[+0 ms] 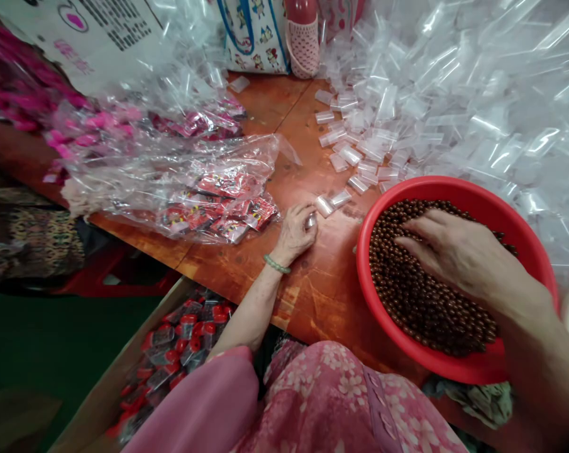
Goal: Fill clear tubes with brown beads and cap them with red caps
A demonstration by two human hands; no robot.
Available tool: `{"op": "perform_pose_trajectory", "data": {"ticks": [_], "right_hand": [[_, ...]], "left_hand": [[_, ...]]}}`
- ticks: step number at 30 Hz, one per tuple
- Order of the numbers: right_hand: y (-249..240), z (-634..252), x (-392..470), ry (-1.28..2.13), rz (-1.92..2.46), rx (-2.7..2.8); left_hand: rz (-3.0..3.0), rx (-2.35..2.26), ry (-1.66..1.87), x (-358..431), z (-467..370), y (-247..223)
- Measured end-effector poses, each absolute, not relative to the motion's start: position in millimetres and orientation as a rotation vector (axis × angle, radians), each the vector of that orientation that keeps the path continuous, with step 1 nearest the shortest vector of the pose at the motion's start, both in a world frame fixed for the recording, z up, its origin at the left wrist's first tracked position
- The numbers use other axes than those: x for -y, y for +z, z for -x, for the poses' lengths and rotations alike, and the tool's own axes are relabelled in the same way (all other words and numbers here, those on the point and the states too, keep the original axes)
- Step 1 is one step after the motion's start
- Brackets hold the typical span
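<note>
Clock read from the centre of the view. Heap of clear plastic containers point(435, 113) at 2 o'clock, glossy, short, loosely strewn over the orange-brown table point(322, 283). Red basin point(364, 264) between 3 and 4: round, smooth, wide-rimmed, holding a bed of brown beads point(397, 302), small, round, shiny. Right hand point(458, 258) in the basin from 4 o'clock, palm down, fingers bent toward 9, tips at the beads; thumb and forefinger slightly apart, whether beads are gripped cannot tell. Left hand point(294, 234) near dial centre, low over the table, fingers curled, closed on one small clear container point(311, 220).
</note>
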State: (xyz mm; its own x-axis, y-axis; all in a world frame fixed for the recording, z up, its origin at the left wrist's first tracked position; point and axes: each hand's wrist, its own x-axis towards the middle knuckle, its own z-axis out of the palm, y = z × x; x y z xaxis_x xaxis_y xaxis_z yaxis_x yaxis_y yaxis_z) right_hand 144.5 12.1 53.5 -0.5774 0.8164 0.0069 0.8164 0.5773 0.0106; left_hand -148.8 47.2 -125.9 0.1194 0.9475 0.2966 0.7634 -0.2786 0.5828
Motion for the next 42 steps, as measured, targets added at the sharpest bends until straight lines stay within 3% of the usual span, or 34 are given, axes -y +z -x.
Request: {"op": "perform_pose_trajectory", "data": {"ticks": [4,9,16,22,29,36,42], "right_hand": [[58,-63,-76,0.116,1.527,2.941],[15,11,-125,0.195,1.604,3.046],[-19,28,-134,0.326,1.537,3.189],[-2,28,-132,0.379,1.410,3.184],[60,-70,-86,0.279,1.291,2.839],[-4,-255,-44,-0.026,1.552,2.810],[-12,-263,-28,-0.183,1.899,2.892]], "left_hand": [[-2.041,-1.761,0.974,-44,139,-134],[-2.023,-1.815,1.002,-44,137,-145],[-1.995,-2.074,0.883,-38,141,-134],[-1.970,-2.034,0.861,-35,148,-132],[-1.855,-1.705,1.121,-39,175,-140],[-1.684,-1.409,1.176,-38,173,-134],[-1.568,-1.276,1.225,-31,164,-119]]}}
